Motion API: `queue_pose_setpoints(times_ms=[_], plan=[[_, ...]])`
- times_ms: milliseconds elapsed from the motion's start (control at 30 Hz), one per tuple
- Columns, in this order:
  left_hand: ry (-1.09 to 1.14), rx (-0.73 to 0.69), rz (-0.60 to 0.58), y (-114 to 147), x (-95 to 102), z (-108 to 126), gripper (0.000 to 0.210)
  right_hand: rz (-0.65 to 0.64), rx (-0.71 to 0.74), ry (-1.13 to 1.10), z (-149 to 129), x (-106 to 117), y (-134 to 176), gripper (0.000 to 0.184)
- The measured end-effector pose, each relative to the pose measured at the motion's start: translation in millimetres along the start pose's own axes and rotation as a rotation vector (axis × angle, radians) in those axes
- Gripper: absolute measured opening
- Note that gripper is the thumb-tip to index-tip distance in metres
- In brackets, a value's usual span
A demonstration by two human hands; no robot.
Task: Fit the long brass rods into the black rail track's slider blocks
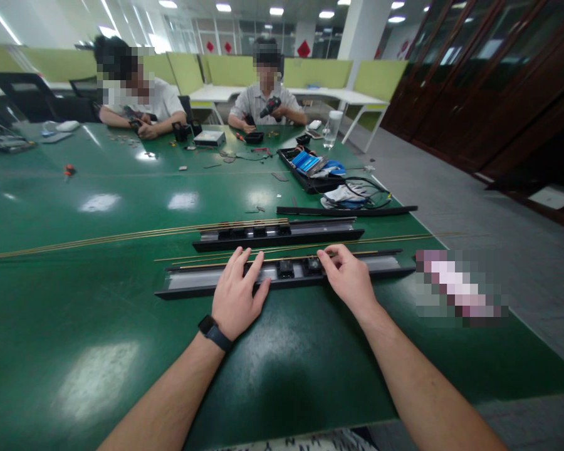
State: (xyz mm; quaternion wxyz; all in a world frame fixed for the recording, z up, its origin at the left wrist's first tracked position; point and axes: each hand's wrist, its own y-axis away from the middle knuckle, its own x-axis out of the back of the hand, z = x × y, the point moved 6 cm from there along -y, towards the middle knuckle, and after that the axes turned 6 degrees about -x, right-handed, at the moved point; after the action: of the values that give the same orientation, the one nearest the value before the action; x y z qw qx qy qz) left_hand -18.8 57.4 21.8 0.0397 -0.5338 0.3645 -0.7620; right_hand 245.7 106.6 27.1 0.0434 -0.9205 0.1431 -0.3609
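Note:
In front of me lies a long black channel [176, 292] with a pale inner floor and small black blocks [286, 269] seated inside. A thin brass rod [272, 260] runs lengthwise along its far side. My left hand [237, 288], with a dark band on its wrist, rests over the channel's left half, fingers spread and holding nothing. Over the right half, my right hand [348, 279] pinches the brass rod between thumb and fingertips, beside the rightmost block. The fingers partly hide the pinch point.
Behind lies a second black channel [319, 236], with long brass rods [122, 237] reaching left. Farther back are a black strip [348, 210], gloves [345, 195] and a black tray [301, 178]. Two people sit across the green table [98, 326], one holding a power drill [270, 106].

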Motion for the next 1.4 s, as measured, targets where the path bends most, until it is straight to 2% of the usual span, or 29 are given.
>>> queue_pose_setpoints(times_ms=[167, 533, 867, 1233, 1400], plan=[[0.001, 0.006, -0.003, -0.2, 0.4, 0.4, 0.057, -0.016, 0.038, -0.012, -1.7, -1.0, 0.2, 0.038], [0.002, 0.0, 0.0, 0.0, 0.5, 0.6, 0.058, -0.011, 0.011, 0.025, 0.2, 0.7, -1.3, 0.043], [-0.005, 0.005, 0.003, -0.3, 0.8, 1.0, 0.057, -0.006, 0.048, 0.001, -0.2, 0.0, -0.8, 0.039], [-0.009, 0.0, -0.002, -0.2, 0.2, -0.1, 0.059, -0.005, 0.016, 0.033, 0.5, 0.3, -2.3, 0.044], [0.005, 0.004, 0.0, 0.4, -0.3, -1.1, 0.059, 0.0, 0.019, 0.001, -0.7, 0.4, -0.9, 0.038]])
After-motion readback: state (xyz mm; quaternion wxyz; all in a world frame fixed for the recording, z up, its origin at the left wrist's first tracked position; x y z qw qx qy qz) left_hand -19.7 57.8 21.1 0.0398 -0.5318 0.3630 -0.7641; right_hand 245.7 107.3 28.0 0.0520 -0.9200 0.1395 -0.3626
